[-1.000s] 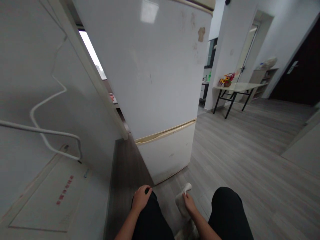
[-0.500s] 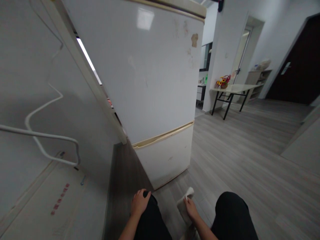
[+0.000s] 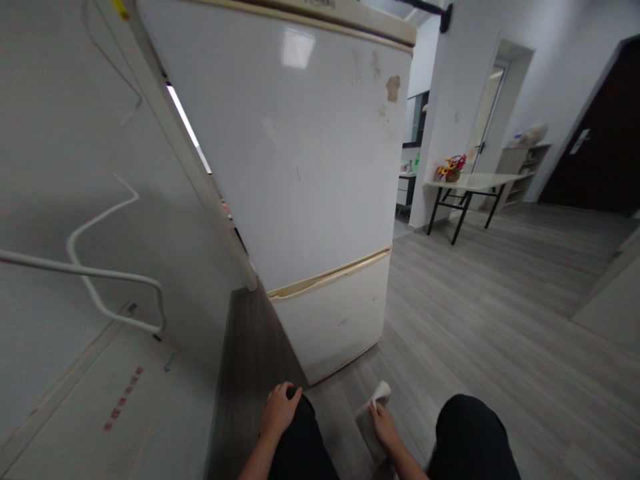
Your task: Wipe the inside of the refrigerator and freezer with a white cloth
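My left hand (image 3: 279, 410) rests on my left knee, its fingers laid over the dark trouser leg (image 3: 305, 440) and holding nothing. Between my knees, my right hand (image 3: 384, 427) is closed on a pale cloth (image 3: 381, 393). One end of the cloth sticks up above the fingers, and the rest hangs below toward the floor, partly hidden by the hand and forearm. In front of me stands a white two-door fridge (image 3: 310, 160), both doors closed, with stains and a brown patch near its upper right. Neither hand touches it.
A white bent tube (image 3: 110, 273) crosses the left side in front of a carton (image 3: 120, 407) with red print. Farther back on the right are a folding table (image 3: 480, 180) with a flower basket (image 3: 451, 169), a shelf unit (image 3: 525, 163) and a dark door (image 3: 595, 133).
The view has shifted slightly, so the fridge and room appear a little lower and farther right. My left hand stays on the knee; my right still grips the cloth.
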The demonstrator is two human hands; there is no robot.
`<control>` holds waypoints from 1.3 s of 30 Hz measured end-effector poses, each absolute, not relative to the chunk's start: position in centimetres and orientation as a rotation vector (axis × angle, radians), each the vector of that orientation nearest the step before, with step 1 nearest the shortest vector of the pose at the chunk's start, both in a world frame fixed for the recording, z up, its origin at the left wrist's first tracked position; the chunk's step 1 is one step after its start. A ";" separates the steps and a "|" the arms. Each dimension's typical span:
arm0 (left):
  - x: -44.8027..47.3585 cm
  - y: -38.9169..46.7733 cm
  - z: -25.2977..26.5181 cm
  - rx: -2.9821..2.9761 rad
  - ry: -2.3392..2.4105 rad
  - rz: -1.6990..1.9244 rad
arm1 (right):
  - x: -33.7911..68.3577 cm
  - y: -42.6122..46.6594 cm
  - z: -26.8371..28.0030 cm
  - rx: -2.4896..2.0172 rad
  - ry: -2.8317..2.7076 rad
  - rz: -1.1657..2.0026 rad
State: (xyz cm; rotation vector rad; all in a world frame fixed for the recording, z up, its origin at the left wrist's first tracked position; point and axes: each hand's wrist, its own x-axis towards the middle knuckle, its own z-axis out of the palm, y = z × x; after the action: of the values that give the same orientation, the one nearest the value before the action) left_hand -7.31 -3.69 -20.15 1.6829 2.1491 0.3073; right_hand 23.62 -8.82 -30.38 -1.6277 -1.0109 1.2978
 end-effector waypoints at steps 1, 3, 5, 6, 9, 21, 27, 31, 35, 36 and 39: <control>-7.3 -3.7 -20.1 1.682 2.150 0.309 | 23.6 -8.8 -30.6 -1.642 -1.020 1.291; -7.3 -3.8 -20.0 1.681 2.151 0.310 | 23.5 -8.8 -31.0 -1.656 -1.035 1.270; -7.4 -3.9 -19.9 1.680 2.154 0.311 | 23.4 -8.8 -31.4 -1.660 -1.039 1.255; -7.4 -3.9 -19.9 1.679 2.157 0.310 | 23.3 -8.8 -31.5 -1.663 -1.037 1.248; -7.5 -4.0 -19.9 1.676 2.163 0.308 | 23.2 -8.8 -31.6 -1.650 -1.043 1.234; -7.2 -3.7 -20.1 1.689 2.143 0.260 | 23.4 -8.8 -33.0 -1.674 -1.172 1.219; -7.3 -3.7 -20.3 1.692 2.142 0.252 | 23.5 -8.6 -33.3 -1.735 -1.184 1.212; -7.3 -3.8 -20.1 1.696 2.136 0.259 | 23.6 -8.6 -33.4 -1.724 -1.178 1.227; -7.2 -3.8 -20.1 1.688 2.136 0.255 | 23.6 -8.7 -33.6 -1.708 -1.166 1.217; -7.3 -3.7 -20.2 1.687 2.136 0.253 | 23.6 -8.7 -33.6 -1.702 -1.166 1.221; -7.3 -3.5 -20.4 1.684 2.135 0.256 | 23.6 -8.7 -33.7 -1.702 -1.168 1.234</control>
State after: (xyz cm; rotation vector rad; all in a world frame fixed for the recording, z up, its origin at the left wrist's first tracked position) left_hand -7.33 -3.55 -20.39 1.6839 2.1354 0.2560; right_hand 23.58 -8.72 -33.69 -1.7016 -1.1683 1.2340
